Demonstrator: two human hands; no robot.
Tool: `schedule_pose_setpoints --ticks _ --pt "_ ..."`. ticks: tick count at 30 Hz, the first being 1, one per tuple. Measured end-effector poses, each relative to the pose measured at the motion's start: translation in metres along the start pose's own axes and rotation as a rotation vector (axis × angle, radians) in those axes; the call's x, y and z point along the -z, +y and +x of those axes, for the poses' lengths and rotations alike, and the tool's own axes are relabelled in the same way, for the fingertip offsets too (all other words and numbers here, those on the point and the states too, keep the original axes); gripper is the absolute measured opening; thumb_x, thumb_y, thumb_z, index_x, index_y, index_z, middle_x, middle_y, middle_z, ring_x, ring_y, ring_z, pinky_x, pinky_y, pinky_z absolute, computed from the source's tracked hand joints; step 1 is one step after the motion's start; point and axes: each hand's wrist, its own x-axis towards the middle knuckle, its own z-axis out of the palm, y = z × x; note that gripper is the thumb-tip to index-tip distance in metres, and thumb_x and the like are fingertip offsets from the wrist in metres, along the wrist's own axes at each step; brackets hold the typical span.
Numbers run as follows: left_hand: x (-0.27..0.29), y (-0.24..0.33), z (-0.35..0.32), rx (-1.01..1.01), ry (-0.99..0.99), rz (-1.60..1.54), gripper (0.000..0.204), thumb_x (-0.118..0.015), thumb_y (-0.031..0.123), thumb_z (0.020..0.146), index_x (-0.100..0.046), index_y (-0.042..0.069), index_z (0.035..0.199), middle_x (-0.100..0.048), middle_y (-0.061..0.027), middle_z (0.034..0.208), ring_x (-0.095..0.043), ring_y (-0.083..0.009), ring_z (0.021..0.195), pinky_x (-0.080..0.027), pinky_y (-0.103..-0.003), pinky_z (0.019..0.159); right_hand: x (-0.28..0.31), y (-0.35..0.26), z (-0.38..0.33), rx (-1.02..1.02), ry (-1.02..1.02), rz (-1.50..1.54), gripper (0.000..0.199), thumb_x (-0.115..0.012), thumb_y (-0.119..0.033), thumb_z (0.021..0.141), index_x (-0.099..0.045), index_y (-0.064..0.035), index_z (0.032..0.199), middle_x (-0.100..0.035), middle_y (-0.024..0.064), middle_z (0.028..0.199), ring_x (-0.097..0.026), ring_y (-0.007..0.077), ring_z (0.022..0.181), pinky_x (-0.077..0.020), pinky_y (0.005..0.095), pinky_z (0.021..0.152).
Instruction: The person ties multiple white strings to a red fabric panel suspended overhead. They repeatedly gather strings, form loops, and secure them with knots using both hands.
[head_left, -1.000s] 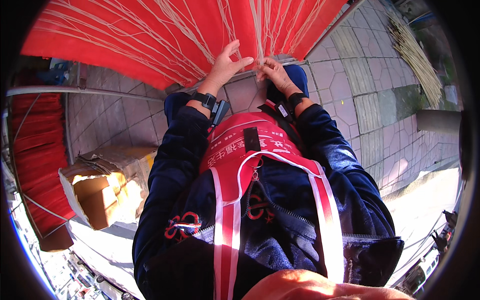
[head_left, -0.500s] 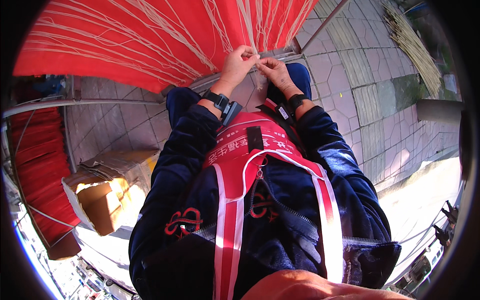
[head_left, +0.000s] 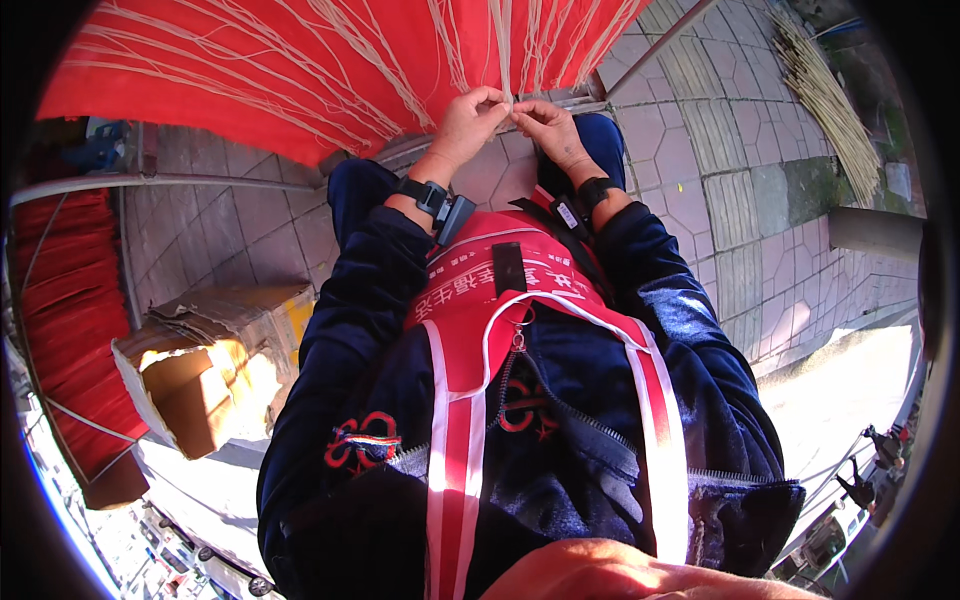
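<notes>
We saw a broad red fabric sheet [head_left: 250,70] spread across the top of the view, with many pale, thin cords [head_left: 400,70] running over it and converging toward the hands. One cream-coloured strand [head_left: 507,60] dropped straight down to the point where the two hands met, just above the person's knees. Below lay a pavement of grey hexagonal and ribbed paving stones [head_left: 700,170], sunlit at the lower right. An open brown cardboard box [head_left: 200,370] stood on the ground to the left, near a grey metal rail [head_left: 150,182]. A bundle of pale thin sticks [head_left: 830,100] lay on the pavement at the upper right. The left hand [head_left: 465,120] had its fingers [head_left: 490,98] pinched together on the strand; the right hand [head_left: 548,125] had its fingers [head_left: 525,110] closed on the same strand, touching the left. Each wrist wore a black band.
</notes>
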Motion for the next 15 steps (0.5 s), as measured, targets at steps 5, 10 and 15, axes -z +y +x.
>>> schedule_pose_setpoints --ticks 5,10,15 --pt "0.007 -0.007 -0.004 -0.04 0.033 0.031 0.016 -0.063 0.014 0.088 -0.063 0.0 0.095 -0.064 -0.0031 0.085 -0.059 -0.009 0.081 -0.048 -0.023 0.071 -0.01 0.0 0.003 0.002 -0.037 -0.01 0.014 -0.068 -0.011 0.086 -0.066 -0.0026 0.097 -0.066 -0.0006 0.086 -0.059 0.0056 0.08 -0.0489 0.0208 0.075" --pt "0.024 -0.017 -0.007 -0.014 0.091 -0.119 0.016 -0.062 0.011 0.087 -0.061 0.0 0.097 -0.065 -0.005 0.086 -0.061 -0.0105 0.08 -0.049 -0.023 0.073 -0.018 -0.002 0.007 0.004 -0.065 0.038 0.008 -0.069 -0.009 0.085 -0.064 -0.0033 0.088 -0.065 -0.001 0.083 -0.059 0.0052 0.077 -0.0489 0.0208 0.073" --pt "0.034 -0.018 -0.013 0.03 0.078 -0.182 0.021 -0.065 0.013 0.086 -0.059 -0.001 0.1 -0.065 -0.0059 0.086 -0.061 -0.011 0.079 -0.049 -0.024 0.073 -0.022 0.0 0.008 -0.017 -0.062 0.081 0.009 -0.069 -0.012 0.086 -0.063 -0.0052 0.088 -0.062 -0.0016 0.077 -0.055 0.0062 0.068 -0.0454 0.0211 0.065"
